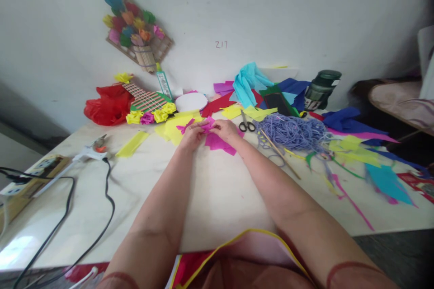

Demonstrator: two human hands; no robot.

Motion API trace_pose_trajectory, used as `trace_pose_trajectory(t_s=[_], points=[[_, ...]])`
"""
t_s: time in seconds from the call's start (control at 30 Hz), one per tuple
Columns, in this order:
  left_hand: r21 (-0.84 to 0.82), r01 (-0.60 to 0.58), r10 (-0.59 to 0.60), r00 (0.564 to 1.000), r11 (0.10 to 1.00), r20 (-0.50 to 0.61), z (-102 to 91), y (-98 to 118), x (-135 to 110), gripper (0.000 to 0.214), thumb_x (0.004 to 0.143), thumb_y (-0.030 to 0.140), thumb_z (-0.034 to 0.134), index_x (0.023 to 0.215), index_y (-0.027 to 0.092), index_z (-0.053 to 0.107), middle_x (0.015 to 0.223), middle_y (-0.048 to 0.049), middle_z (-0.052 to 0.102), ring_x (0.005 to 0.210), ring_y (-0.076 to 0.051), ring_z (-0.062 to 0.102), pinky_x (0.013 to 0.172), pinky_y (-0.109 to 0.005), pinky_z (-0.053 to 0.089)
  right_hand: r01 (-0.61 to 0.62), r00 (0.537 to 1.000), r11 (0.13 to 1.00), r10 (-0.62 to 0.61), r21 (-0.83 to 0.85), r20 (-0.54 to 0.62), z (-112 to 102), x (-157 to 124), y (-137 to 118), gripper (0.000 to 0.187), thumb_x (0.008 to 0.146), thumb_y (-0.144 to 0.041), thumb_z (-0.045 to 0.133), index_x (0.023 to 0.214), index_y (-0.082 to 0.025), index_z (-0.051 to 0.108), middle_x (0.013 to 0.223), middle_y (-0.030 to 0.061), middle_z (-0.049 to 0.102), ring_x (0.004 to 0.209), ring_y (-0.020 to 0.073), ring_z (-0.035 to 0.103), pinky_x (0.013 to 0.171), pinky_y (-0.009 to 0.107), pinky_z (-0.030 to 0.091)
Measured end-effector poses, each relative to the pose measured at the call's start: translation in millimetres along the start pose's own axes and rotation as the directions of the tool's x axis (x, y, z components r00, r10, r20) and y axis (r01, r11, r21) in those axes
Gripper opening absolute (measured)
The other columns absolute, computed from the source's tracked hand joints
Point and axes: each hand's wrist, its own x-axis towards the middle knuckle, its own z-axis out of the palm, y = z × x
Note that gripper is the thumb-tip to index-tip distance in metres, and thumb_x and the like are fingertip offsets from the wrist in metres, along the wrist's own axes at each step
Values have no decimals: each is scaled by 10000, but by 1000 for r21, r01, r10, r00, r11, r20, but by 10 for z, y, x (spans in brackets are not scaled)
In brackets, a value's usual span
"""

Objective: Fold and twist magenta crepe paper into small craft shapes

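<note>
Both my hands meet over the middle of the table, pinching a piece of magenta crepe paper (pixel 209 123). My left hand (pixel 194 135) has its fingers closed on the paper's left part. From the right, my right hand (pixel 224 130) grips the same piece with thumb and fingertips. Below my right hand lie more magenta paper sheets (pixel 221 143). Yellow crepe paper (pixel 172 127) spreads flat behind and left of my left hand. Black-handled scissors (pixel 247 125) rest just right of my right hand. My fingers cover part of the held paper.
A purple yarn heap (pixel 293 131) and a thin stick (pixel 280 153) lie to the right. A dark bottle (pixel 322 90) stands behind. At left are a glue gun (pixel 93 151), its cord, and a power strip (pixel 34 176). A decorated stick craft (pixel 149 99) leans at the back.
</note>
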Motion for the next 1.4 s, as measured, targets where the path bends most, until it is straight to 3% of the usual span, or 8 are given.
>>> trace_pose_trajectory(t_s=[0.2,0.57,0.73,0.83,0.97,1.07,1.27,1.4], points=[[29,35,-35,999,999,29,-14,-14,9,415,555,-10,557,934,77,701,788,-85,722,758,-181,679,703,-272,546,-16,1000,999,17,-29,20,-47,-16,-47,100,763,-288,653,777,-203,704,774,7,695,686,135,577,647,241,388],[78,-38,35,999,996,36,-10,-43,-9,414,532,128,789,931,103,682,772,-71,712,717,-173,674,728,-300,525,-55,998,998,55,-19,4,-42,-6,-48,155,762,-287,645,903,-223,633,827,9,693,756,170,616,671,272,432],[80,-116,119,992,990,-36,-23,-57,8,424,530,135,786,940,136,679,748,-26,701,639,-119,636,681,-266,524,-78,977,992,96,100,-191,-62,32,29,185,761,-302,636,909,-193,614,950,40,662,747,148,599,720,276,445],[69,-159,163,985,985,-59,-20,-46,15,407,541,149,782,935,144,679,788,-22,702,662,-109,633,696,-257,522,-175,931,950,245,259,-270,-77,74,118,247,776,-399,599,879,-174,600,924,57,650,729,152,589,729,295,462],[11,-189,189,979,982,-73,-1,-22,16,405,532,145,784,921,145,671,823,-26,707,679,-107,638,718,-263,528,-308,900,793,421,525,-109,-81,82,159,355,735,-519,601,835,-182,548,755,19,618,629,135,579,568,255,462],[-5,-198,197,977,980,-87,13,-7,6,401,524,145,790,906,155,667,833,-23,710,688,-107,640,727,-263,534,-340,917,703,394,625,55,-58,59,130,386,677,-515,659,824,-196,500,672,-29,572,505,102,535,445,215,402],[-5,-196,195,977,981,-87,19,-1,-5,397,527,137,789,905,161,669,812,-15,708,691,-109,642,735,-265,535,-186,961,727,275,661,-32,-1,56,117,374,626,-446,703,784,-212,458,682,-52,555,568,104,559,471,203,430],[10,-192,192,978,981,-87,19,-3,-3,398,542,139,784,921,156,664,814,-23,705,702,-117,645,761,-282,528,-190,974,749,227,635,23,0,51,140,296,660,-429,673,738,-199,504,657,-39,573,583,114,571,513,219,438]])
